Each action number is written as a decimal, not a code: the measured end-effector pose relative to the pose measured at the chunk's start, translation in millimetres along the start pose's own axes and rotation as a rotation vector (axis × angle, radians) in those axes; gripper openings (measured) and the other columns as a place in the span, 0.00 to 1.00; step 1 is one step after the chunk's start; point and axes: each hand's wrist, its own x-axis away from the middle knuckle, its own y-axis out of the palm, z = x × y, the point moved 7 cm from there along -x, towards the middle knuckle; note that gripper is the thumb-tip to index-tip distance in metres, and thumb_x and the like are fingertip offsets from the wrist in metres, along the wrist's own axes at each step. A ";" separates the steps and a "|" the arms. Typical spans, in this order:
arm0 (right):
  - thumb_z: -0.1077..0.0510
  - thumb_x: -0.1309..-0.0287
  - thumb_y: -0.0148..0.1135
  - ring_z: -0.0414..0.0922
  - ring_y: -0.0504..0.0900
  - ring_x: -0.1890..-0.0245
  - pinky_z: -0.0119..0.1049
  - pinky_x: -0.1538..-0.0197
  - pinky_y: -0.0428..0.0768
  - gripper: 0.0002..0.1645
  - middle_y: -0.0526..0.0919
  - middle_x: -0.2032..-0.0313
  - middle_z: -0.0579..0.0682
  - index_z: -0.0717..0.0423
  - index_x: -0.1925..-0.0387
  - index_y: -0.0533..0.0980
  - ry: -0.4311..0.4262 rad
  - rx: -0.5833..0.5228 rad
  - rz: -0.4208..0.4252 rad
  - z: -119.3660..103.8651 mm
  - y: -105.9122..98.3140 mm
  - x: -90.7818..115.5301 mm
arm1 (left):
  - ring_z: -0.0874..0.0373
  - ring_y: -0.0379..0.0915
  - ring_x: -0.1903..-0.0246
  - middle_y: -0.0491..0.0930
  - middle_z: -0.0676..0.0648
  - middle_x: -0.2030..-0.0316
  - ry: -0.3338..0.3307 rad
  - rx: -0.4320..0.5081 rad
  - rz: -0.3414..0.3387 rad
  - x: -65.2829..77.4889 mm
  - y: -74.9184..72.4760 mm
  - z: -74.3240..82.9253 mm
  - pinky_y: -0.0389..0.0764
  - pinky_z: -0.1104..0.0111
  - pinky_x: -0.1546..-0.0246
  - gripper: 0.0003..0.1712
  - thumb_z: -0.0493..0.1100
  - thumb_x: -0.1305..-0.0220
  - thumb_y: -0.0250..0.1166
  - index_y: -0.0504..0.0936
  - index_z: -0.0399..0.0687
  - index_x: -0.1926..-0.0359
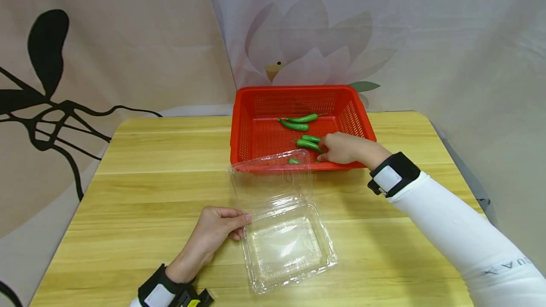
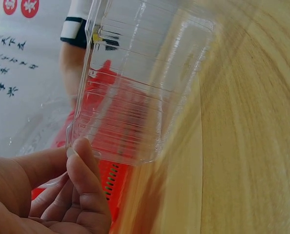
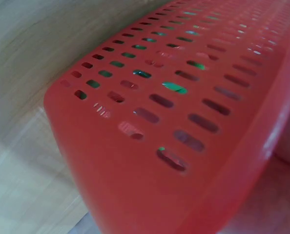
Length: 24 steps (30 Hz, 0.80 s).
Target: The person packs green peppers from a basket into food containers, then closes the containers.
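A clear plastic clamshell container (image 1: 285,245) lies on the table with its lid (image 1: 268,181) raised and leaning over the red basket's near rim. My left hand (image 1: 223,224) pinches the container's left edge close to the hinge; in the left wrist view, thumb and finger (image 2: 84,175) meet on that edge. My right hand (image 1: 344,148) reaches over the near right side of the red basket (image 1: 264,143), its bent fingers at the ends of two green chili peppers (image 1: 308,144). Whether they grip one I cannot tell. In the right wrist view, the basket wall (image 3: 130,161) hides those fingers.
Two more green chili peppers (image 1: 294,126) lie farther back in the basket, and part of another pepper (image 1: 294,160) shows by the raised lid. The wooden table (image 1: 170,155) ends at a printed cloth backdrop (image 1: 170,37) behind the basket.
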 end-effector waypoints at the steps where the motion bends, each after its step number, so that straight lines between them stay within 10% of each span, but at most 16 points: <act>1: 0.52 0.28 0.66 0.48 0.77 0.64 0.46 0.51 0.80 0.17 0.80 0.65 0.50 0.61 0.48 0.83 0.004 0.005 -0.011 -0.5 0.7 -1.5 | 0.61 0.79 0.79 0.85 0.45 0.78 0.001 -0.001 -0.002 -0.1 0.0 -0.2 0.84 0.72 0.76 0.13 0.35 0.35 0.75 0.88 0.26 0.57; 5: 0.55 0.29 0.67 0.50 0.81 0.57 0.50 0.41 0.82 0.19 0.86 0.54 0.55 0.63 0.44 0.84 -0.004 0.012 -0.035 -1.6 2.0 -7.3 | 0.60 0.79 0.79 0.84 0.46 0.78 0.005 -0.001 0.001 0.3 -0.2 0.8 0.84 0.72 0.76 0.13 0.35 0.35 0.75 0.88 0.26 0.57; 24: 0.72 0.38 0.61 0.50 0.78 0.59 0.42 0.50 0.81 0.15 0.85 0.59 0.53 0.58 0.55 0.87 -0.055 0.022 -0.111 4.1 6.2 -19.6 | 0.61 0.79 0.79 0.84 0.46 0.77 -0.002 0.015 0.015 0.1 -0.7 0.2 0.83 0.73 0.77 0.13 0.34 0.36 0.75 0.87 0.25 0.57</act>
